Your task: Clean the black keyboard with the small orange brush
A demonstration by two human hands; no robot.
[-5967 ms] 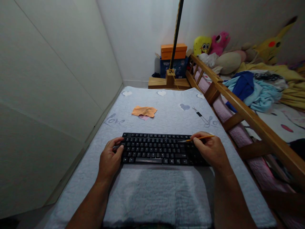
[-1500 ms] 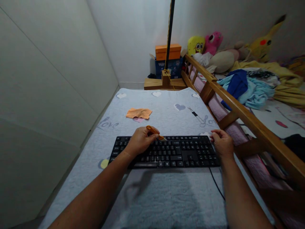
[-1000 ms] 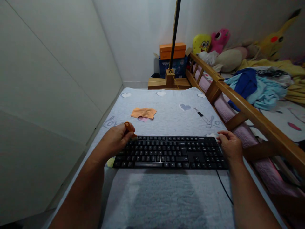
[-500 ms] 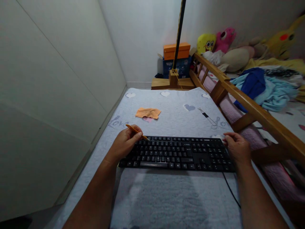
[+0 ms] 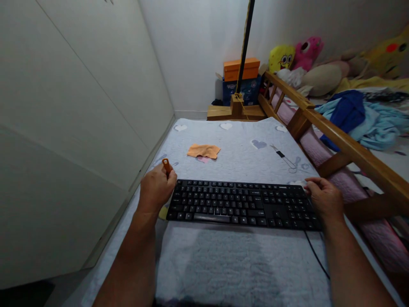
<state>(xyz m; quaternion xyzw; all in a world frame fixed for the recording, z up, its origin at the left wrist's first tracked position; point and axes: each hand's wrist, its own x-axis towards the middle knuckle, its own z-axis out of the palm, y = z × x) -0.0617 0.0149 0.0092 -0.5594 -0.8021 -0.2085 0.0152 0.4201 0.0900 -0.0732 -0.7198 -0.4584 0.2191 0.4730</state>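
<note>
A black keyboard (image 5: 243,204) lies across a pale blue blanket (image 5: 230,264). My left hand (image 5: 156,189) is closed around a thin orange brush (image 5: 166,165), whose end sticks up above my fist at the keyboard's left end. My right hand (image 5: 324,199) rests with curled fingers on the keyboard's right end, gripping its corner. The keyboard's black cable (image 5: 315,253) runs off toward me beside my right forearm.
An orange cloth (image 5: 203,150) lies on the blanket beyond the keyboard, and a small metal tool (image 5: 283,155) lies to its right. A white wall runs along the left. A wooden bed rail (image 5: 335,136) with clothes and plush toys stands right. Boxes (image 5: 241,79) and a pole stand at the back.
My left hand with the brush has drawn back from the upper left keys to the keyboard's left edge, and the brush now points up. My right hand stays on the right end.
</note>
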